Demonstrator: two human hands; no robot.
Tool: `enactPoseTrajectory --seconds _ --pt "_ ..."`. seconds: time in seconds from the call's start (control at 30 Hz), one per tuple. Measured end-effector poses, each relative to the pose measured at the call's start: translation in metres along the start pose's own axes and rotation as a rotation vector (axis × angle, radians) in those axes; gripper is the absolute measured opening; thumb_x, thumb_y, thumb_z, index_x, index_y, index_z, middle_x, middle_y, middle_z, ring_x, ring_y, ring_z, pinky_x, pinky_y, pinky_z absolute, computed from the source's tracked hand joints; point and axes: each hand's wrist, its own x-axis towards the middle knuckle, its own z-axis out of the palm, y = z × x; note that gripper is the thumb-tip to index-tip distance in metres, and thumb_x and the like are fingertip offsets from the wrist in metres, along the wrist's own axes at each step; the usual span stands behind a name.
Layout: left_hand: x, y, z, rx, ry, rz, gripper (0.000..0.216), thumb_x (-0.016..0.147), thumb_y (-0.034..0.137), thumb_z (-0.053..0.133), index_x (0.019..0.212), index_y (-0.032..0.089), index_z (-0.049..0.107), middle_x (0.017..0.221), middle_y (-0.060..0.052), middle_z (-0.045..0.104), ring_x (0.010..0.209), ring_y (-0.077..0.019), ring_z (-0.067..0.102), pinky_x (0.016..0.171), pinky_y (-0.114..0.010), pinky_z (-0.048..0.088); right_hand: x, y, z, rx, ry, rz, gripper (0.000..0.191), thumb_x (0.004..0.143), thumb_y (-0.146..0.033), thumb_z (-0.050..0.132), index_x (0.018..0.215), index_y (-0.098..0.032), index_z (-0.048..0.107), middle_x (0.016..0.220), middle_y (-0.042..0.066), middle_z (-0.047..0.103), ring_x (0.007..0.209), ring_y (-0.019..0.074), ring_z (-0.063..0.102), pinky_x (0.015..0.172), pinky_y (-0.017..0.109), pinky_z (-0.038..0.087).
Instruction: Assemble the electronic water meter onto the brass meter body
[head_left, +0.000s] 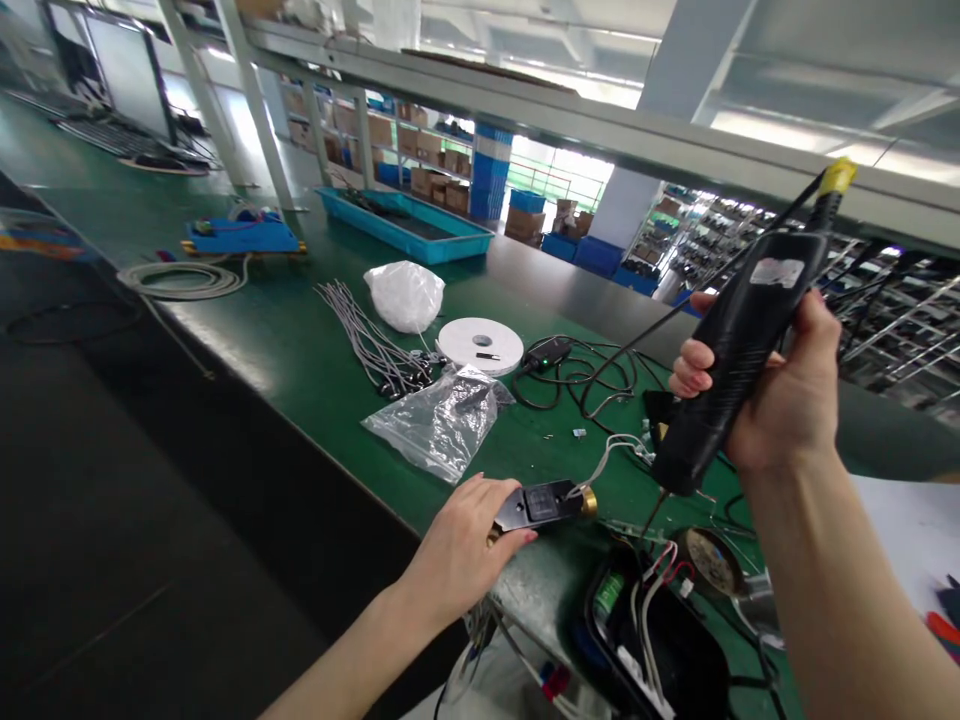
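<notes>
My right hand point(780, 395) grips a black electric screwdriver point(731, 350), held tilted with its bit pointing down toward the green bench point(300, 350); a black cable leaves its yellow-capped top. My left hand point(461, 540) rests at the bench's front edge, its fingers on a small black part with a brass end point(547, 503) from which white wires run. Just below the screwdriver's tip lies an open black housing point(660, 640) with red, white and black wires and a green component inside.
On the bench lie a clear plastic bag point(439, 420), a white tape roll point(480, 345), a bundle of grey wires point(371, 345), a white bag point(405, 295), a black adapter with coiled cable point(570, 370), a blue tray point(409, 225) and a blue fixture point(240, 237). Monitors stand far left.
</notes>
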Motion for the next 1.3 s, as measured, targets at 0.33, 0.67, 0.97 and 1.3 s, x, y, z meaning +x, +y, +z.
enactPoseTrajectory --seconds 0.33,0.67,0.97,1.3 --pt "0.001 -0.004 0.004 0.027 0.005 0.015 0.039 0.076 0.037 0.072 0.108 0.018 0.059 0.104 -0.005 0.067 0.103 -0.0241 0.060 0.105 -0.049 0.038 -0.033 0.033 0.044 0.066 0.089 -0.222 0.016 0.078 -0.035 0.059 0.083 -0.021 0.056 0.052 -0.006 0.046 0.043 0.0080 0.041 0.043 0.023 0.034" --pt "-0.002 -0.004 0.003 -0.012 -0.013 0.005 0.034 0.082 0.038 0.065 0.110 0.021 0.057 0.103 -0.003 0.067 0.100 -0.0200 0.061 0.109 -0.049 0.031 -0.045 0.059 0.066 0.031 0.033 -0.274 0.014 0.077 -0.026 0.056 0.090 -0.022 0.055 0.054 -0.007 0.048 0.044 0.0081 0.045 0.046 0.023 0.038" --pt "0.002 -0.009 0.009 -0.029 -0.027 0.021 0.034 0.085 0.049 0.058 0.103 0.021 0.058 0.093 -0.001 0.067 0.094 -0.0205 0.062 0.108 -0.049 0.030 -0.050 0.063 0.080 -0.152 -0.020 -0.304 0.019 0.072 -0.017 0.063 0.088 -0.022 0.054 0.056 -0.008 0.051 0.045 0.0091 0.048 0.046 0.025 0.041" --pt "0.003 -0.004 0.004 0.006 -0.022 0.047 0.032 0.084 0.044 0.061 0.106 0.022 0.055 0.102 -0.003 0.065 0.099 -0.0214 0.059 0.107 -0.049 0.030 -0.047 0.061 0.084 -0.098 0.022 -0.312 0.013 0.071 -0.014 0.062 0.080 -0.019 0.054 0.052 -0.008 0.051 0.041 0.0075 0.047 0.043 0.023 0.041"
